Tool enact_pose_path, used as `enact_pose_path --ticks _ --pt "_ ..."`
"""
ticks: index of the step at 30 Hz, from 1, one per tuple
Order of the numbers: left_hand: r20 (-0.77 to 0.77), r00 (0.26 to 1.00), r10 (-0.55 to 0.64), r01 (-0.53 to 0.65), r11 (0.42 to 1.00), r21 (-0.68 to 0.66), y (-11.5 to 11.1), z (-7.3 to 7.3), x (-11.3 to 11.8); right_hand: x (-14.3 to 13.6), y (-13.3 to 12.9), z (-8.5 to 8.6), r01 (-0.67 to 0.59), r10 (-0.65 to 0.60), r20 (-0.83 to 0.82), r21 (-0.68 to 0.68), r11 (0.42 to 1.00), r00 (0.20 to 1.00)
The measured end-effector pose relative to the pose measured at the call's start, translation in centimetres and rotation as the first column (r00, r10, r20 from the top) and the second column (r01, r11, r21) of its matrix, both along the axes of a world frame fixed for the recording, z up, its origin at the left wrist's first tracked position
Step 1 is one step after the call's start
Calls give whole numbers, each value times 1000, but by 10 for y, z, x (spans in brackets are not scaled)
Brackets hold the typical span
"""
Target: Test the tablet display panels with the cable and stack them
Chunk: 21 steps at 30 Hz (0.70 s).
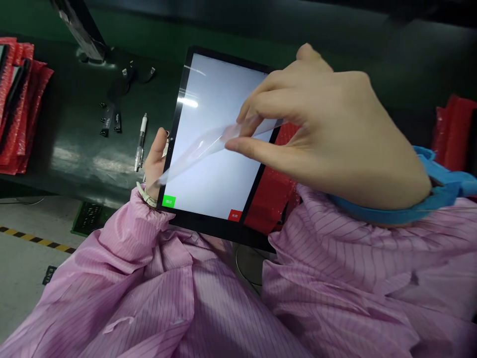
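Note:
A tablet (216, 89) with a lit white screen lies tilted in front of me. Its screen shows a green box at the lower left and a red box at the lower right. My left hand (155, 154) grips the tablet's left edge, thumb at the rim and its other fingers hidden behind. Between thumb and fingers, my right hand (305, 119) pinches a clear protective film (201, 149). The film is bent up over the screen; whether part of it still clings to the glass I cannot tell.
Red bubble-wrap bags (22, 114) are stacked at the left, and more red bags (452, 134) lie at the right. A red bag (266, 199) shows beside the tablet. A pen (141, 141) and small black connector pieces (108, 119) lie on the dark green table (74, 139).

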<state>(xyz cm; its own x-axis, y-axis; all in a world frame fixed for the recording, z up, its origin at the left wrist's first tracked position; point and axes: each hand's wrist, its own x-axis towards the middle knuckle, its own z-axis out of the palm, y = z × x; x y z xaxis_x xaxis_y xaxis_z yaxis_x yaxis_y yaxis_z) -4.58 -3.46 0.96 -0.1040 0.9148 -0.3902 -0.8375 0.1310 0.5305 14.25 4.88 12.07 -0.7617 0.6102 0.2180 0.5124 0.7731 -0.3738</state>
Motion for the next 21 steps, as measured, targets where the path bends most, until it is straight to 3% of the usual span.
enact_pose_path --ticks 8,11,14,21 --pt "21 999 -41 41 999 24 1 -1 -3 -2 -1 -3 252 -262 -232 -72 965 937" --pt "13 1000 3 -3 1000 -24 3 2 -1 -2 0 -5 318 -337 -301 -111 941 892" --pt "14 1000 -10 11 997 -79 3 2 -3 -1 3 -7 302 -325 -374 -122 946 868" --pt "67 996 -66 68 997 -24 1 -5 -10 8 4 -2 138 -210 -351 -218 966 913"
